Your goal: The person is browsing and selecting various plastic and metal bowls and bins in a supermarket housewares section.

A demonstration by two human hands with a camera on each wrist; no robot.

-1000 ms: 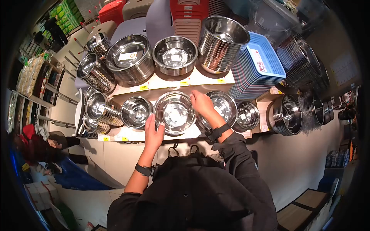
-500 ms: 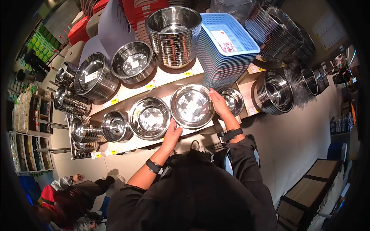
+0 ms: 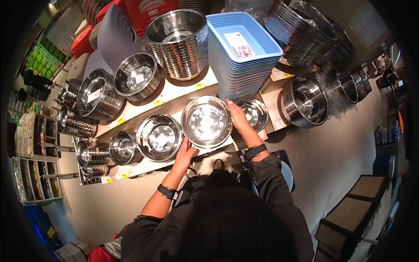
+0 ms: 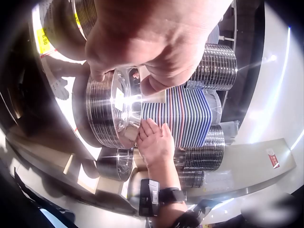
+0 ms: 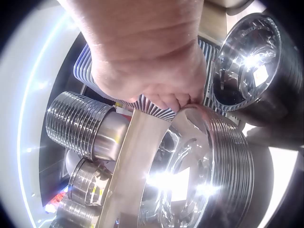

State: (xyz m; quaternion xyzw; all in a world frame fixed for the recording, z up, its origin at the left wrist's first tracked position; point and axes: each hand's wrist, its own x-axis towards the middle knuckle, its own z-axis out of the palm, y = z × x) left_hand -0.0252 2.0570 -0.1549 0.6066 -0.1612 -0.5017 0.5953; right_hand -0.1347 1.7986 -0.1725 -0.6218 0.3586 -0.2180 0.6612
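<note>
A wide shiny steel basin [image 3: 206, 122] tops a stack on the lower shelf, its stacked rims [image 4: 102, 111] showing in the left wrist view. My left hand [image 3: 183, 157] touches its near left edge, fingers extended and thumb apart. Against the right edge lies my right hand [image 3: 240, 118], its fingers nearly straight; the left wrist view shows that palm [image 4: 156, 145] facing the stack. In the right wrist view my right hand [image 5: 149, 80] is over the far edge of the stacked basins [image 5: 228, 171], with part of the fingers hidden.
Another basin stack [image 3: 159, 137] stands to the left, a smaller one [image 3: 253, 114] to the right. Behind, blue baskets [image 3: 244, 39] and a tall steel stack [image 3: 176, 43] fill the upper shelf. Price tags [image 3: 121, 175] line the shelf edge.
Both hands have moved right, from around the neighbouring basin stack to the sides of this one. The head view has shifted and turned, so the shelves appear further left and tilted.
</note>
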